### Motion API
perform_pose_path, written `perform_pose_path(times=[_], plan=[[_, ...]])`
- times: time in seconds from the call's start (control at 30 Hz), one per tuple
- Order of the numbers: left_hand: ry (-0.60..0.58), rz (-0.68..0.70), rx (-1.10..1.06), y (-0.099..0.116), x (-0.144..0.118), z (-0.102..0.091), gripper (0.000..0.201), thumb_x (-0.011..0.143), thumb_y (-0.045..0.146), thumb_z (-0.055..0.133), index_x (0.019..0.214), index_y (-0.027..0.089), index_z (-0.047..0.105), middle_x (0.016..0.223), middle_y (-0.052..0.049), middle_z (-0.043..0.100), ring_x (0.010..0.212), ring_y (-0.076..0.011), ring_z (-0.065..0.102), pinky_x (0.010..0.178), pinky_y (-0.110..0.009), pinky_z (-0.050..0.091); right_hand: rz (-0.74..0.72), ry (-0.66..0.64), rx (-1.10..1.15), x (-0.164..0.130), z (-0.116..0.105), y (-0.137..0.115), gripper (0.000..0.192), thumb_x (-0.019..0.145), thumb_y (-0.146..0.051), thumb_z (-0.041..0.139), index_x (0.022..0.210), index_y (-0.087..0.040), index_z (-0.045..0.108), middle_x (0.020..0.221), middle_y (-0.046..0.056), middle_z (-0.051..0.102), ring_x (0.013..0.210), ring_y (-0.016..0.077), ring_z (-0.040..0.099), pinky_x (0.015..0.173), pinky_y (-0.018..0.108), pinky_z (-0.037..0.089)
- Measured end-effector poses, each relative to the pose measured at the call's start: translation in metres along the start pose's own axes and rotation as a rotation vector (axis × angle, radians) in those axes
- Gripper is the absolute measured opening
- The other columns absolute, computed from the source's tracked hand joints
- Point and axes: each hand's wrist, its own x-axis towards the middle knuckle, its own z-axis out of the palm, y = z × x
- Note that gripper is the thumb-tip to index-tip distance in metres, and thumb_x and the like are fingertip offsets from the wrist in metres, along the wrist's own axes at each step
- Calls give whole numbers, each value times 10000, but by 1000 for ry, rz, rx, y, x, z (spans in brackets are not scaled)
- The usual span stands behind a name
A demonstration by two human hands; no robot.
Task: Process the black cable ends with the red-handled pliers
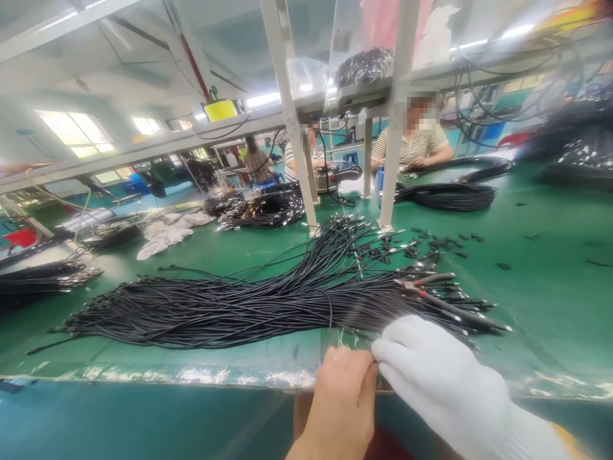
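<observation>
1. Where the bare left hand [345, 383] and the white-gloved right hand [433, 370] meet at the counter's [550, 233] near edge, their fingers curl inward; the fingertips are hidden, so I cannot tell what the grip pinches.
2. One thin black flexible cable [330, 319] drops to the left hand's knuckles, its visible length pointing towards the wearer; the left hand is nearer.
3. Just beyond the grip, the broad bundle of black cables [215, 313] lies with its long axis crossways.
4. Beyond the right hand, dark-handled metal pliers [443, 307] rest on the bundle.
</observation>
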Motion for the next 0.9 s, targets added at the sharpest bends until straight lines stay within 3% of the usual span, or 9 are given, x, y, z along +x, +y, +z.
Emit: perform_pose_path(times=[0.1,0.2,0.3,0.57,0.73,0.9], plan=[[64,126,125,0,1,4,281,966,82,373,773,218,524,636,8,596,579,-173,461,616,-322,335,-40,64,-147,3,6,-6,323,856,-49,450,595,-210,550,625,27,538,592,180,516,570,321,406],[59,181,203,5,4,2,303,932,27,377,721,217,481,595,15,563,547,-162,440,596,-310,330,-41,129,-202,4,8,-9,314,788,-10,423,573,-211,533,607,38,537,588,187,512,575,324,403],[50,141,187,9,5,0,305,935,26,378,720,218,477,602,16,570,551,-159,453,605,-304,341,-27,131,-115,3,7,-10,283,804,-33,438,615,-199,569,633,37,548,612,180,534,577,307,420],[38,15,36,6,1,11,295,996,138,362,775,222,538,664,3,613,615,-183,487,665,-336,352,214,25,162,-11,12,-6,202,837,-62,480,793,-225,591,753,-27,575,689,98,573,630,201,472],[-13,21,32,12,3,11,287,1000,132,372,787,220,543,697,-5,646,642,-186,520,687,-343,368,329,6,233,-22,14,-5,157,842,-115,511,847,-255,583,783,-49,598,664,83,593,594,173,488],[82,73,81,11,4,21,285,1001,143,366,781,229,526,679,-8,643,612,-192,519,674,-349,366,362,47,232,-32,14,0,158,855,-130,512,893,-260,594,837,-23,644,682,114,626,577,205,509]])
